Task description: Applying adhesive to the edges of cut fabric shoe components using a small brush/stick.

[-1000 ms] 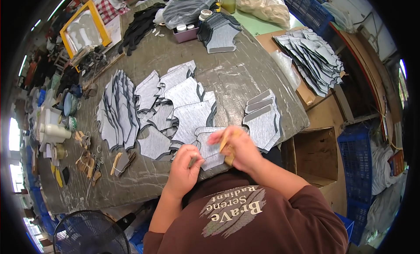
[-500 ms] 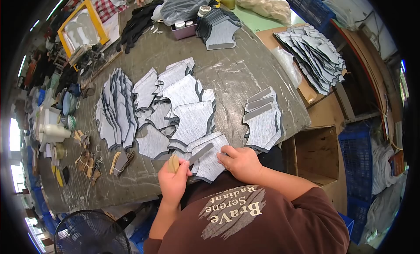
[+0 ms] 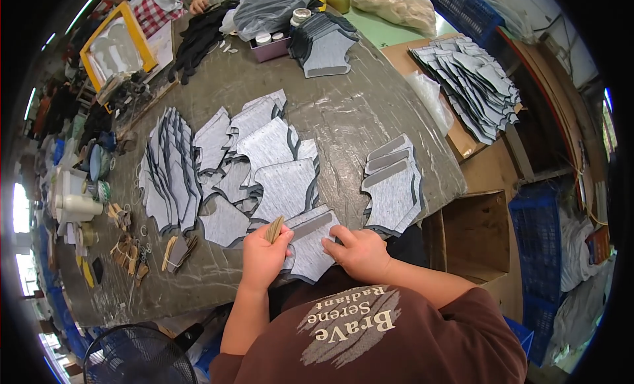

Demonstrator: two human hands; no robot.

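My left hand (image 3: 265,255) is closed around a small stack of tan strips (image 3: 275,229), and its fingers rest at the left end of a dark grey strip (image 3: 313,224). That strip lies along the upper edge of a light grey fabric piece (image 3: 312,255) with curved sides, at the table's near edge. At the right side of the piece, the curled fingers of my right hand (image 3: 360,253) grip its edge near the strip's end. More such pieces (image 3: 285,184) overlap just beyond. To the right, a small pile (image 3: 396,192) carries dark strips along its upper edges.
A fanned stack of grey pieces (image 3: 168,176) stands left, with banded strip bundles (image 3: 177,252) nearby. Farther off are another stack (image 3: 327,53), a purple box (image 3: 271,49) and a yellow-framed panel (image 3: 119,47). A fan (image 3: 139,357) stands lower left. Another person's hand (image 3: 198,4) shows at the far edge.
The dark grey strip, slanted across the fabric piece before, now lies along its upper edge. My left hand has turned slightly, and my right hand's fingers have shifted along the piece's edge.
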